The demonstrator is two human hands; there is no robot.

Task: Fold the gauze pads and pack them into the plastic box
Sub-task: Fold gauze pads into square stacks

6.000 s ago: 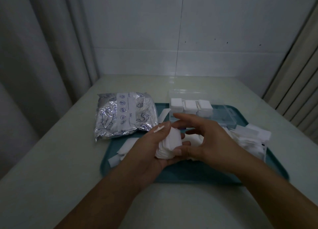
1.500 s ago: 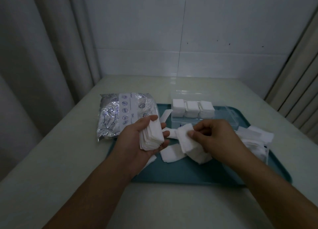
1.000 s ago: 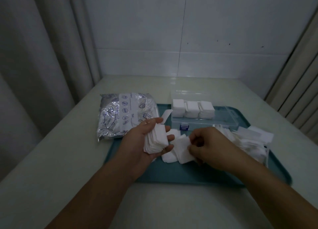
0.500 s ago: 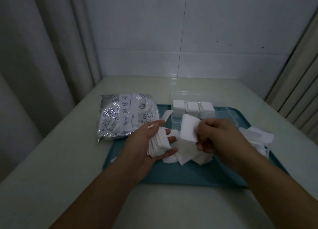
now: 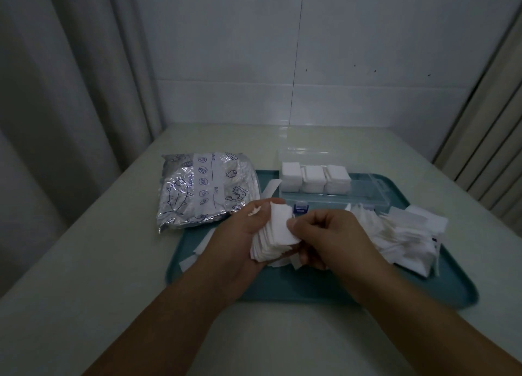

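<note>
Gauze pads (image 5: 278, 234) stacked in left hand (image 5: 243, 234), fingers curled beneath, thumb over the top edge, right hand (image 5: 324, 237) pinching the top pad (loose stack liable to fan and spill onto tray (image 5: 310, 288) short of plastic box (image 5: 339, 189)).

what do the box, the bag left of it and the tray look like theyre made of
Plastic box: clear hard plastic, since the gauze stacks show through its walls. Bag: crinkled silvery foil or metallised film, glinting. Tray: teal, smooth, probably moulded plastic.
</note>
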